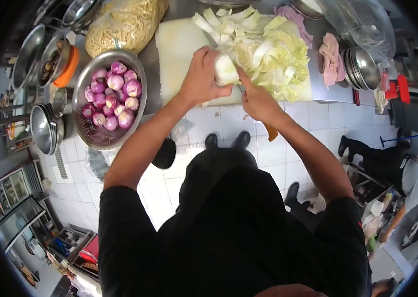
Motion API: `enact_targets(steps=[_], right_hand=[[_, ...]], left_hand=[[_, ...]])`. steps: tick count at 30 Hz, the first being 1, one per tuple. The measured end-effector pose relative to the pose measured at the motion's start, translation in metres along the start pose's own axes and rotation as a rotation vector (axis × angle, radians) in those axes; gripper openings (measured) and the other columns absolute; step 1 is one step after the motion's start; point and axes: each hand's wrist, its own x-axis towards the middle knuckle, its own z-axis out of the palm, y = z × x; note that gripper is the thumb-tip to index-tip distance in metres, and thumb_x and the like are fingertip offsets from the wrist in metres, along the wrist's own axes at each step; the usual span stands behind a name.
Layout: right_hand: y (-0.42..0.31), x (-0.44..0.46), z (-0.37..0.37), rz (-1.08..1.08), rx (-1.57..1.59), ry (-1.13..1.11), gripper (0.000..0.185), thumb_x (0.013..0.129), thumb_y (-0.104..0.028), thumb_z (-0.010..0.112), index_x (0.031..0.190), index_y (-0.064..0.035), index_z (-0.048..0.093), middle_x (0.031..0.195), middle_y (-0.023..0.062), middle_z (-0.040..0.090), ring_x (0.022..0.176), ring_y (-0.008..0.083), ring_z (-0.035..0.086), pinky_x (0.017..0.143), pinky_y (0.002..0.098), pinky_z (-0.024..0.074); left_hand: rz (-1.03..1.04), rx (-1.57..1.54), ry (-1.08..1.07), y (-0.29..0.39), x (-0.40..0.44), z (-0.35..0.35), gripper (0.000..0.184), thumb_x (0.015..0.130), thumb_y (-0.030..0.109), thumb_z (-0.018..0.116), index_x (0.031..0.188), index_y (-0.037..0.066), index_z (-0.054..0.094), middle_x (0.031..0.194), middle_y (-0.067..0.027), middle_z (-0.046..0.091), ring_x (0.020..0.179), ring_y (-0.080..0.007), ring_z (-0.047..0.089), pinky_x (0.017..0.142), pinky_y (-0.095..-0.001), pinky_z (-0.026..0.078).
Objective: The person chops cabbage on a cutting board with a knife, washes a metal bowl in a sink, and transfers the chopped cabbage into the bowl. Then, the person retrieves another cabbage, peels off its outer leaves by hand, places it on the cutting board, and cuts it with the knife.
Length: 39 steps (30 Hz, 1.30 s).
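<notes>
My left hand [201,76] is wrapped round the left side of a white cabbage piece [226,70] near the front edge of a pale cutting board [177,42]. In my right hand [257,101] is a knife with an orange-yellow handle [271,132]; the index finger points along the blade, which is mostly hidden beside the cabbage piece. Cut cabbage leaves [273,52] lie heaped over the middle and right of the board.
Left of the board stand a metal colander [77,106] of peeled purple onions and a bag of bean sprouts [127,24]. Pink cloths [331,59] and stacked metal bowls [365,67] are on the right. Another person [412,173] is at the far right.
</notes>
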Motion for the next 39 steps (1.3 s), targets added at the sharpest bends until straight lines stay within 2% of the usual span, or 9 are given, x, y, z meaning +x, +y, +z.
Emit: enact_targets(steps=[5,13,16,20,23,26,29,32,39], right_hand=[[-0.007,-0.005,-0.003,0.055,-0.018,-0.076,0.081,0.079,-0.002,0.048,0.148,-0.0168,0.01,0.086,0.0313,0.061,0.084,0.044,0.06,0.078,0.05,0.045],[0.016,-0.03,0.005,0.02,-0.07,-0.046,0.079,0.082,-0.003,0.047,0.149,-0.0212,0.009,0.091,0.0298,0.062,0.085,0.0443,0.06,0.081,0.0493,0.0464],[0.016,-0.03,-0.002,0.02,-0.003,-0.05,0.076,0.083,-0.004,0.045,0.149,-0.0208,0.01,0.091,0.0293,0.062,0.082,0.0429,0.061,0.08,0.0486,0.0474],[-0.004,-0.039,-0.022,0.155,0.192,-0.159,0.071,0.085,-0.006,0.043,0.148,-0.02,0.014,0.089,0.0294,0.061,0.077,0.0415,0.062,0.076,0.0483,0.0482],[0.013,-0.035,-0.009,-0.006,0.093,-0.027,0.067,0.088,-0.009,0.04,0.148,-0.0187,0.014,0.076,0.0238,0.061,0.047,0.0278,0.058,0.052,0.0397,0.0491],[-0.013,-0.05,-0.027,0.11,0.042,0.008,0.05,0.088,-0.009,0.043,0.136,-0.0071,0.031,0.082,0.0276,0.062,0.076,0.0422,0.061,0.073,0.0488,0.0475],[-0.023,-0.059,-0.031,0.137,0.02,0.042,0.027,0.09,-0.013,0.043,0.114,-0.0009,0.039,0.077,0.0262,0.062,0.075,0.0431,0.061,0.071,0.0498,0.0466],[-0.056,-0.073,-0.046,0.18,0.12,-0.017,0.018,0.092,-0.016,0.042,0.101,-0.0006,0.039,0.074,0.027,0.06,0.073,0.0451,0.06,0.069,0.0515,0.0449],[-0.052,-0.065,-0.017,0.021,0.089,0.095,0.02,0.093,-0.017,0.043,0.103,0.0005,0.038,0.072,0.0293,0.059,0.072,0.0488,0.057,0.07,0.0541,0.0429]], left_hand=[[-0.039,0.022,0.032,0.009,-0.006,-0.007,0.087,0.054,0.027,0.081,0.121,-0.004,0.036,0.114,-0.027,0.04,0.11,-0.0417,0.04,0.095,-0.044,0.039],[-0.304,0.069,0.031,0.017,-0.001,-0.019,0.08,0.056,0.026,0.081,0.121,0.0,0.041,0.121,-0.0231,0.034,0.112,-0.0377,0.041,0.092,-0.0416,0.044],[-0.257,0.077,0.121,0.014,-0.004,-0.02,0.075,0.057,0.026,0.082,0.117,0.001,0.044,0.124,-0.0235,0.035,0.113,-0.0386,0.042,0.092,-0.0425,0.044],[-0.127,0.114,0.115,0.003,-0.008,-0.02,0.072,0.057,0.023,0.084,0.113,0.002,0.045,0.125,-0.0261,0.037,0.115,-0.0416,0.042,0.093,-0.044,0.044],[-0.131,0.117,0.134,0.005,-0.013,-0.022,0.069,0.059,0.024,0.085,0.111,0.002,0.045,0.128,-0.0255,0.037,0.116,-0.0417,0.043,0.092,-0.0436,0.044],[-0.196,0.078,0.177,0.014,-0.027,-0.023,0.066,0.062,0.024,0.085,0.11,0.001,0.045,0.129,-0.0236,0.035,0.116,-0.0404,0.044,0.092,-0.0434,0.045],[-0.224,0.047,0.204,0.018,-0.045,-0.023,0.063,0.064,0.023,0.085,0.108,0.002,0.046,0.13,-0.0241,0.033,0.115,-0.0409,0.045,0.092,-0.0436,0.044],[-0.232,0.02,0.219,0.023,-0.051,-0.021,0.064,0.064,0.022,0.085,0.11,0.002,0.046,0.131,-0.0244,0.032,0.114,-0.0411,0.045,0.092,-0.0438,0.044],[-0.231,0.081,0.33,0.026,-0.045,-0.034,0.045,0.075,0.021,0.072,0.109,0.001,0.049,0.123,-0.0236,0.04,0.111,-0.0402,0.045,0.095,-0.0435,0.039]])
